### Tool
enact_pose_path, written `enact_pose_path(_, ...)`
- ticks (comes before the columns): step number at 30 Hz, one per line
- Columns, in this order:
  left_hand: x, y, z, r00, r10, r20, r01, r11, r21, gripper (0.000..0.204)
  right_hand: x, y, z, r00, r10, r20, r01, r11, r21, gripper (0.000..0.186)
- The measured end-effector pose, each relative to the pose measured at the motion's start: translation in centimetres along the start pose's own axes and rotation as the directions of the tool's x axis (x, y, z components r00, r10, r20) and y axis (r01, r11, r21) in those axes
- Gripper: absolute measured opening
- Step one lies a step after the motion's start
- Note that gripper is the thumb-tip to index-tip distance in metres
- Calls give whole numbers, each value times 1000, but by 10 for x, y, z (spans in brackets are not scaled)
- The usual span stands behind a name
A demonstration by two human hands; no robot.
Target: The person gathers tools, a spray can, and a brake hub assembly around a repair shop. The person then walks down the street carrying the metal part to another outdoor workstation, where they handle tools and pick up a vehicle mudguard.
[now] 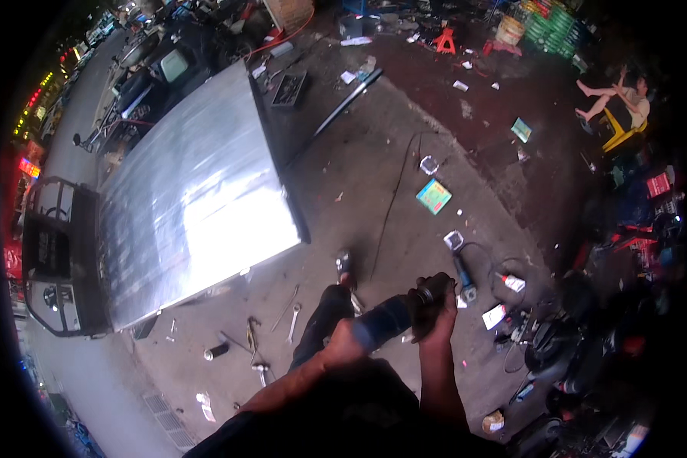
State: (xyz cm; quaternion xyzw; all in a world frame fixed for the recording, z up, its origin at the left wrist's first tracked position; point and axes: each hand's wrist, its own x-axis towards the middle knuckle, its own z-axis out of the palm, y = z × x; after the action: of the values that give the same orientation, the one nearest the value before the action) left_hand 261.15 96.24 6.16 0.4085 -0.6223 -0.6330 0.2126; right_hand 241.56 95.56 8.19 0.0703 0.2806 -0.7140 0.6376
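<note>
A dark blue cylinder with a darker end slants up to the right in front of my body; its kind is not clear. My left hand, slightly blurred, is closed around its lower left end. At the upper right end, my right hand is closed around the dark part, its fingers in shadow. Beyond that hand a blue angle grinder with a cord lies on the ground. A combination wrench and a hammer lie to the left of my leg.
A large shiny metal sheet covers a vehicle bed at the left. A steel bar sticks out beyond it. Motorbike parts crowd the right side. Far right, a person sits on a yellow chair. A green box and cords lie ahead.
</note>
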Motion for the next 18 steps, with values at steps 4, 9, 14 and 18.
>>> enact_pose_path(4, 97, 2, -28, 999, 34, -5, -34, 999, 41, 23, 77, -31, 55, 997, -79, -24, 78, 996, -47, 30)
enact_pose_path(9, 223, 84, -66, 977, 200, 77, -210, 966, 153, 34, 173, -88, 34, 970, -243, -14, 242, 968, -63, 26)
enact_pose_path(14, 302, 115, -117, 972, 118, 203, -158, 968, 193, 37, 216, -170, 27, 880, -447, -162, 475, 836, 277, 21)
enact_pose_path(18, 369, 107, -133, 999, 31, -35, -21, 964, 267, 36, 219, -259, -33, 814, -517, 263, 574, 784, -235, 25)
